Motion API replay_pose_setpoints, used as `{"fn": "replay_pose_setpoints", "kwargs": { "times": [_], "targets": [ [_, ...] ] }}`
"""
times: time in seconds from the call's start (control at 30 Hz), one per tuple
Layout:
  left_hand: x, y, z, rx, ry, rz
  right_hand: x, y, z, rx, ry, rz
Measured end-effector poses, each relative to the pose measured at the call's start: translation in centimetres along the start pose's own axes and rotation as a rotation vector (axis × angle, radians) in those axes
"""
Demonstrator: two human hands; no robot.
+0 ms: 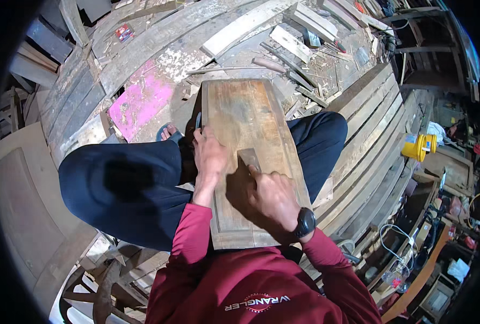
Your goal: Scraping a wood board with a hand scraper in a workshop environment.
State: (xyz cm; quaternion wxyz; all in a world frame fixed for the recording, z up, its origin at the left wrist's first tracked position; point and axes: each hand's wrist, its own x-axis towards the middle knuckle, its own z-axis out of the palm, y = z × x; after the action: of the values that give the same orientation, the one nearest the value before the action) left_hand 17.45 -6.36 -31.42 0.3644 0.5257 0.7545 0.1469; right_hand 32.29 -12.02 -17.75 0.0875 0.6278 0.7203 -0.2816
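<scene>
A framed wooden cabinet door or panel (pixel 250 109) lies lengthwise across my lap, its finish worn and patchy. My left hand (pixel 210 152) grips its left edge, fingers curled at the rim. Beside those fingers shows a narrow bluish thing (pixel 198 120), too small to identify. My right hand (pixel 274 194) is over the lower middle of the panel, a digit pressed to a small flat rectangular piece (pixel 249 156), possibly a scraper or sanding pad. The curled fingers and a dark shadow hide part of that piece. A black watch (pixel 305 222) is on my right wrist.
Planks (pixel 365 105) lie side by side at the right, with yellow buckets (pixel 414 146) beyond. Offcuts (pixel 290 43) and wood shavings litter the floor ahead. A wooden panel (pixel 25 186) leans at the left. Several tools, a white cable (pixel 398 231) and clutter fill the lower right.
</scene>
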Motion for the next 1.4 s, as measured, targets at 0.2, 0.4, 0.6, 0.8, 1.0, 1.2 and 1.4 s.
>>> {"fn": "replay_pose_setpoints", "kwargs": {
  "times": [0.2,0.4,0.6,0.8,1.0,1.2,1.4],
  "targets": [
    [-0.5,1.0,-0.5,-0.042,0.037,0.069,1.6,-0.1,1.3,0.02,0.072,0.046],
    [0.2,-0.4,0.7,-0.104,0.131,0.087,-1.1,-2.0,1.0,-0.02,-0.01,0.087],
    [0.3,1.0,-0.1,-0.318,0.187,0.115,-1.1,-2.5,0.7,-0.116,-0.003,0.075],
    [0.4,2.2,-1.3,-0.376,0.001,-0.124,0.6,-1.6,1.7,-0.065,0.109,0.092],
    [0.2,1.0,-0.1,-0.489,0.162,0.147,-0.6,-1.9,2.1,-0.069,0.094,0.129],
    [-0.6,-0.1,1.6,0.184,0.001,0.241,-1.8,-2.0,0.7,-0.056,0.045,0.163],
    [-0.3,-1.1,2.4,0.18,-0.058,0.25,-0.3,-1.4,2.0,-0.091,0.1,0.15]
  ]
}}
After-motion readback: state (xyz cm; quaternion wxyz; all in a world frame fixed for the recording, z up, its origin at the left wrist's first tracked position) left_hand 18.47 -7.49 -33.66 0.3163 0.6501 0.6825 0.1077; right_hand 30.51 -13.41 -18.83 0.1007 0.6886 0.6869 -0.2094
